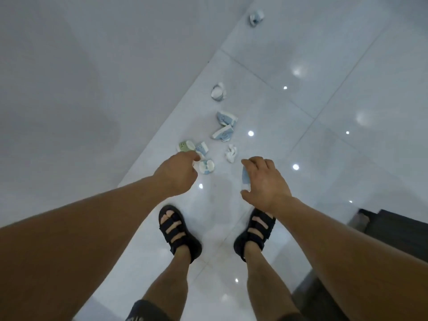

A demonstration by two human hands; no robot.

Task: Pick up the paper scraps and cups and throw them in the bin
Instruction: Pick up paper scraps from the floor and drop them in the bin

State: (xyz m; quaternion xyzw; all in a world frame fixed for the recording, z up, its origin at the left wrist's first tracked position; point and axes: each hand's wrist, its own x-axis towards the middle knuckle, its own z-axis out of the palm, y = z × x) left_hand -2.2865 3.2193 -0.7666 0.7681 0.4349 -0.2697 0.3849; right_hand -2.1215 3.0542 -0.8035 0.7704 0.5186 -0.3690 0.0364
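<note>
Right hand (266,184) gripping blue cup (245,178), left hand (178,174) near crushed cups (206,166)

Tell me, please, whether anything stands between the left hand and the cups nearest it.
Nothing visible does. The left hand sits right beside the nearest blue cup and the crushed cup; only floor tile shows between them.

Right hand (264,181) hides most of blue cup (245,176); dark object (398,224) cut by right edge.
</note>
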